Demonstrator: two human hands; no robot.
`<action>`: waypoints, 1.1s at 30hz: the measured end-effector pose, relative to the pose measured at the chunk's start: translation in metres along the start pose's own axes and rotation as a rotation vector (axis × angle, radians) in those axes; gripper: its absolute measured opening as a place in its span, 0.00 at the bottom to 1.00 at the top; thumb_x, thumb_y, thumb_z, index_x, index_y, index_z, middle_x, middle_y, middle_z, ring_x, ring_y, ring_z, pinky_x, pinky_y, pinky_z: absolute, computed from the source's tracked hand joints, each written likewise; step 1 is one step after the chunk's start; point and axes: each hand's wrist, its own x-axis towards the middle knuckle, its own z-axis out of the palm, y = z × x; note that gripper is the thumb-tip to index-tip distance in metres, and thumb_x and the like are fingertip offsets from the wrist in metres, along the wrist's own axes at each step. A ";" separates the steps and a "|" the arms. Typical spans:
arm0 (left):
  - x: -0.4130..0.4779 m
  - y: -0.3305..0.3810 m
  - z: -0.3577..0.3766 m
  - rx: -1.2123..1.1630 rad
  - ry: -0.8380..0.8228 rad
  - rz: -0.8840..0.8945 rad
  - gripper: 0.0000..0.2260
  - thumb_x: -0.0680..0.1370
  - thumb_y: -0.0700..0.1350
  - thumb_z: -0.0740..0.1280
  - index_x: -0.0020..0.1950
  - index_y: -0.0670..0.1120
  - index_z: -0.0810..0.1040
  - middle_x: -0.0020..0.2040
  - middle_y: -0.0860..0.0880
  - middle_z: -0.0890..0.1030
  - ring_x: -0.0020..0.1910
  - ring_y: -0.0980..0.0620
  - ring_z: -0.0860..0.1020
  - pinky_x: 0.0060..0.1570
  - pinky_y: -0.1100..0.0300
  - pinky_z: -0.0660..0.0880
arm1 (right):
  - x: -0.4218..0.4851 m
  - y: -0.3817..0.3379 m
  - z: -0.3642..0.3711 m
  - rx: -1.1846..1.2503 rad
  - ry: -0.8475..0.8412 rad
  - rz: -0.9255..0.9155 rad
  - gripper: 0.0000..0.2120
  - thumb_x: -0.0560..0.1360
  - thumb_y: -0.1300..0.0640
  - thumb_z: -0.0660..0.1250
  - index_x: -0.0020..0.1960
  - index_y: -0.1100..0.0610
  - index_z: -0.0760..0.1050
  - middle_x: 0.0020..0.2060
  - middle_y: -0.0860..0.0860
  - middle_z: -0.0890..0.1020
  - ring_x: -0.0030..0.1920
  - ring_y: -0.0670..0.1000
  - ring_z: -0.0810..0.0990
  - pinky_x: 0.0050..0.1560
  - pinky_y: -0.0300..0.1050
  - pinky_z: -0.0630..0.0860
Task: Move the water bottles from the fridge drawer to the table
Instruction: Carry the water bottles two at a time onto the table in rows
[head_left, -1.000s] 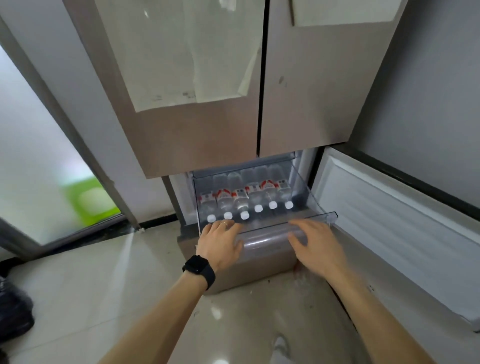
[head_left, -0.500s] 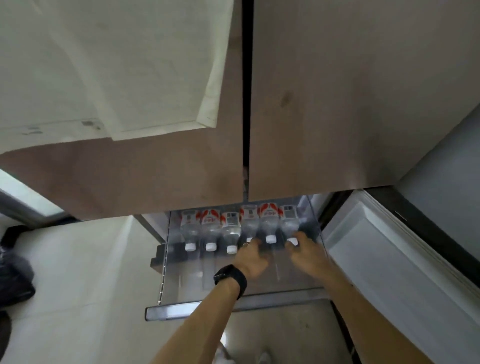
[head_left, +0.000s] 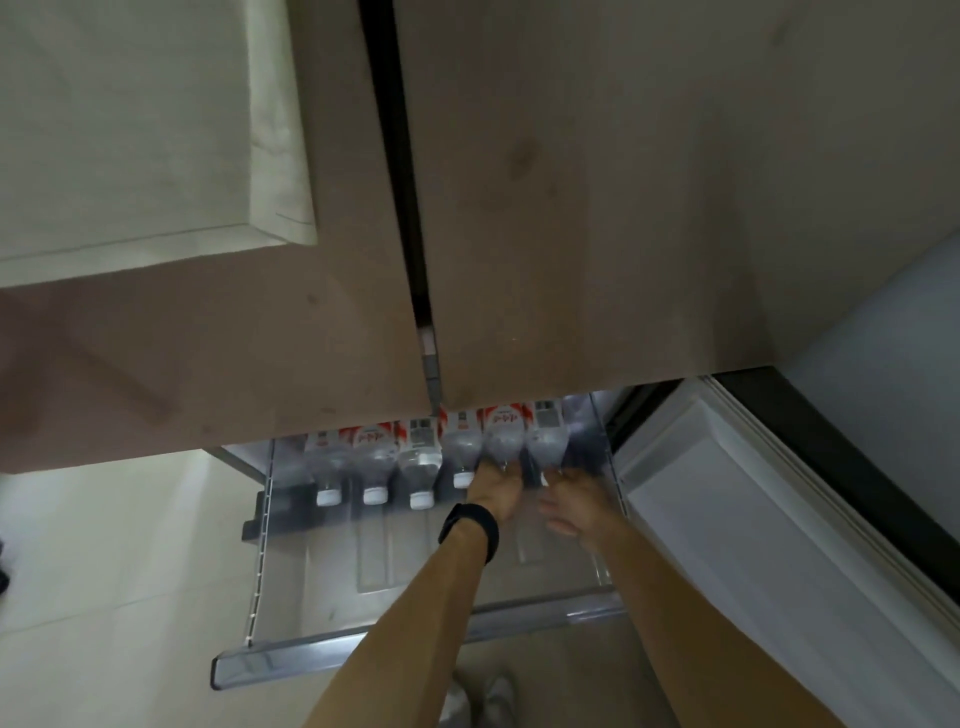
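Observation:
Several clear water bottles (head_left: 415, 457) with red-and-white labels and white caps lie side by side at the back of the pulled-out clear fridge drawer (head_left: 363, 652), caps toward me. My left hand (head_left: 493, 488), with a black watch on its wrist, is curled over the neck of the fifth bottle (head_left: 503, 441) and hides its cap. My right hand (head_left: 576, 501) is blurred; its fingertips rest at the neck of the rightmost bottle (head_left: 545, 441), whose cap is hidden. The bottles' far ends are tucked under the fridge's upper doors.
The brown upper fridge doors (head_left: 571, 208) hang over the drawer's back, with white paper (head_left: 130, 130) stuck on the left one. An open lower door with a white liner (head_left: 753, 519) stands close on the right. Pale tiled floor (head_left: 104, 545) lies to the left. My shoes (head_left: 483, 696) are below the drawer front.
The drawer was pulled out from partly open. Both hands left its front rim and reached to the bottle necks at the back right. My view moved closer and lower.

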 end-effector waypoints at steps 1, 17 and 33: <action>-0.002 0.002 0.002 -0.015 0.008 -0.005 0.15 0.85 0.53 0.56 0.67 0.49 0.71 0.63 0.43 0.78 0.57 0.43 0.78 0.59 0.47 0.78 | -0.002 -0.001 0.000 0.021 -0.005 -0.003 0.12 0.84 0.48 0.59 0.63 0.53 0.68 0.59 0.58 0.80 0.57 0.57 0.81 0.55 0.50 0.79; -0.074 0.008 -0.065 0.261 0.075 0.169 0.17 0.80 0.59 0.63 0.59 0.46 0.77 0.52 0.47 0.82 0.46 0.49 0.80 0.47 0.55 0.78 | -0.093 -0.018 -0.031 -0.538 0.391 -0.345 0.21 0.83 0.47 0.58 0.61 0.66 0.69 0.53 0.65 0.79 0.54 0.64 0.79 0.45 0.47 0.69; -0.159 0.013 -0.123 1.233 0.342 0.599 0.18 0.81 0.60 0.60 0.64 0.50 0.68 0.56 0.49 0.79 0.41 0.49 0.76 0.39 0.55 0.72 | -0.123 -0.027 -0.021 -0.848 0.431 -0.771 0.21 0.78 0.38 0.64 0.49 0.57 0.68 0.34 0.54 0.77 0.36 0.58 0.78 0.35 0.44 0.68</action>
